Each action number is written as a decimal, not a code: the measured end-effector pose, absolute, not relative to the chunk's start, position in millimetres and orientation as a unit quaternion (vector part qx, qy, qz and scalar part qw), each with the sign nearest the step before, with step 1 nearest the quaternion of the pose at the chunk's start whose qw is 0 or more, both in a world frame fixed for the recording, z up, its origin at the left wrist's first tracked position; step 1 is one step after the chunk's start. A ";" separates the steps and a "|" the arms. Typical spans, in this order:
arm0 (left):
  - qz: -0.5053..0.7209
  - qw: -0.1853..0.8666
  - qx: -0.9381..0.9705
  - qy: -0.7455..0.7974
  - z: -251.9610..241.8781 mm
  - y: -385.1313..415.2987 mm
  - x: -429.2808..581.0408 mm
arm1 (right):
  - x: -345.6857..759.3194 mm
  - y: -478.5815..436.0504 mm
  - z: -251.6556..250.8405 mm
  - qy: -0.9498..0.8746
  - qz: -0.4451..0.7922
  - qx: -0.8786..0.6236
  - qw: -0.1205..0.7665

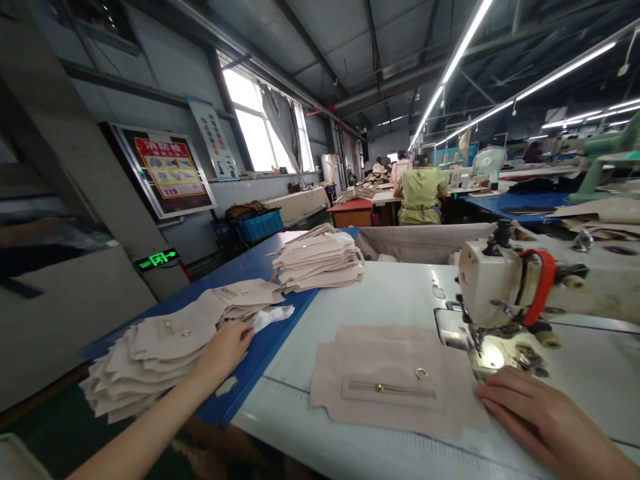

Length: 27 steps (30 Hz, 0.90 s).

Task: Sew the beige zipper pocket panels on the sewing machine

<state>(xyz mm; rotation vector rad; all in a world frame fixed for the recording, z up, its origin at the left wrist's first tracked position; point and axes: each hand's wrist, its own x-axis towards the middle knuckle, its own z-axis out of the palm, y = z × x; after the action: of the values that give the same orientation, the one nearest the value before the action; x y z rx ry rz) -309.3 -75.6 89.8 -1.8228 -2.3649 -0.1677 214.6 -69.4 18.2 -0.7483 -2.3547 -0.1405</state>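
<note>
A beige fabric panel [370,353] lies on the pale sewing table, with a zipper [393,389] in a stitched rectangular window and a gold-coloured ring [421,374] above it. My right hand [525,407] is at the panel's right edge, just below the machine's lit needle area; its fingers are together on the cloth, the thumb hidden. Off to the left, my left hand [227,353] reaches to a fanned pile of similar panels [165,343]. Its fingertips are pinched at the near end of a crumpled white slip [274,317].
An industrial sewing machine [500,287] with a red lever stands at the right. Another stack of beige panels [320,263] sits where the blue table [200,293] meets the pale tabletop [380,297]. Behind is a cloth-lined bin [425,243]; farther off, a person [420,193] sits working.
</note>
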 end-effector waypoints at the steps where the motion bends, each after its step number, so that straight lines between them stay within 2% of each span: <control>1: -0.051 0.077 -0.611 -0.786 87.7 -75.2 -309.0 | 214.5 -69.3 17.8 -0.898 -0.054 -0.289 0.326; 11: -0.061 0.084 -0.606 -0.789 87.2 -74.5 -308.0 | 213.6 -70.9 19.7 -0.894 -0.044 -0.297 0.332; 22: -0.171 0.095 -0.547 -0.814 106.7 -80.5 -304.6 | 216.4 -69.4 11.9 -0.897 -0.026 -0.311 0.314; 27: -0.251 0.104 -0.604 -0.749 109.3 -79.2 -268.4 | 210.7 -72.0 19.6 -0.892 0.012 -0.328 0.310</control>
<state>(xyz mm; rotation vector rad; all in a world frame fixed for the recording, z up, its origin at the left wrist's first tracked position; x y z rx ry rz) -268.4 -79.2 109.3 -1.7815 -2.2095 -0.7402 210.7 -72.0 19.6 -0.8663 -2.3575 0.0327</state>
